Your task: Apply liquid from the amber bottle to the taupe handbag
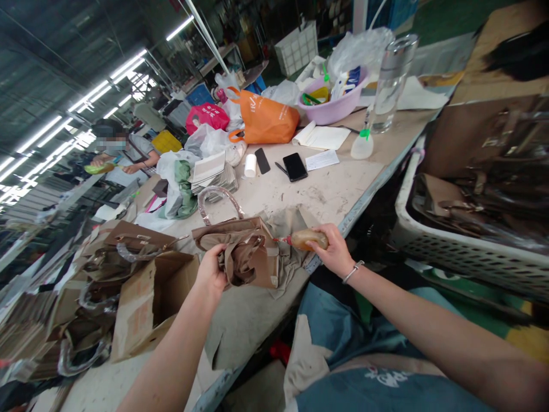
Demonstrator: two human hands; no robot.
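While finished bags (107,257) lie piled at the near left, the left hand (211,272) closes on a tan handbag (240,252) at the table's (326,194) near edge; just right, the right hand (332,249) wraps an amber squeeze bottle (306,238), nozzle touching the bag

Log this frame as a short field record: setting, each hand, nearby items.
setting: cluttered workbench
left hand: grips brown handbag by its folded leather
right hand: holds amber squeeze bottle, red tip toward bag
behind bag: two phones, orange bag, purple basin
right of bench: white crate
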